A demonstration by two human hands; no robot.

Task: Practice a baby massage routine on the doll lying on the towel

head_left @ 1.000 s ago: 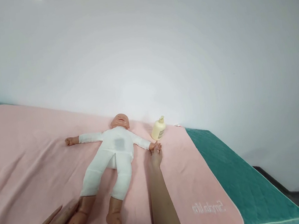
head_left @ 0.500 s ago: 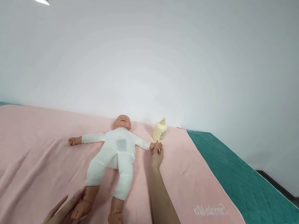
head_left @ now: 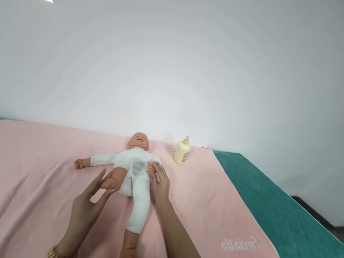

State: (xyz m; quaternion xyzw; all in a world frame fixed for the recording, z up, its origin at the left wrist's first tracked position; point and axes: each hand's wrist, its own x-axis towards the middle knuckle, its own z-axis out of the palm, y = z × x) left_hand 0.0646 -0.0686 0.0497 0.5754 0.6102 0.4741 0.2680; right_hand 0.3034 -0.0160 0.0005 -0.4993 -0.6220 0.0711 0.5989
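Observation:
A baby doll (head_left: 139,178) with a white cloth body lies on its back on the pink blanket (head_left: 209,209), head toward the wall. My left hand (head_left: 89,204) grips the doll's foot (head_left: 111,183), fingers behind it and thumb beneath, with that leg bent up over the belly. Around the doll's hand (head_left: 151,167) my right hand (head_left: 160,182) is closed, holding it against the side of the torso. The doll's other leg (head_left: 137,221) lies stretched toward me. Its other arm (head_left: 98,160) reaches out to the left.
A pale yellow pump bottle (head_left: 182,150) stands beside the doll, close to the white wall (head_left: 181,59). Green quilted fabric (head_left: 263,188) shows past the blanket's right edge. A dark edge (head_left: 332,221) lies at the lower right.
My left hand has lifted the doll's foot up and away from me, bending the leg over the belly. My right hand has brought the doll's hand inward from beside the bottle to its torso.

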